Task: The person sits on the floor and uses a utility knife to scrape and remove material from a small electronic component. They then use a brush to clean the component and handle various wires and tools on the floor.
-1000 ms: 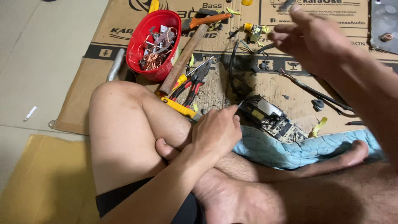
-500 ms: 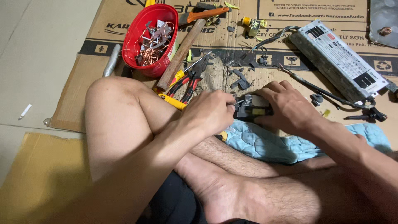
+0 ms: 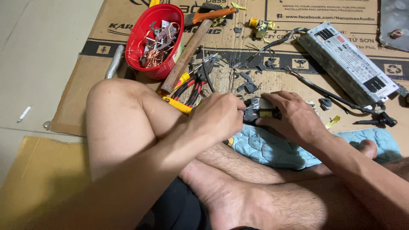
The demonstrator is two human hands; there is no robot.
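I sit cross-legged on flattened cardboard. Both hands close around a small dark electronic part with a yellow patch, held just above a light blue quilted cloth. My left hand grips its left end with the fingers curled. Over its right side my right hand lies, fingers wrapped on top. Much of the part is hidden under the fingers.
A red bowl of copper wire scraps stands at the back left. Beside it lie a wooden-handled hammer, red-handled pliers and a yellow-handled tool. A long grey metal power unit with black cables lies at the right. Small broken bits litter the cardboard.
A second ago my right hand was raised high at the back right; it has come down onto the dark part. The left hand has stayed at the part. The grey power unit now lies in view.
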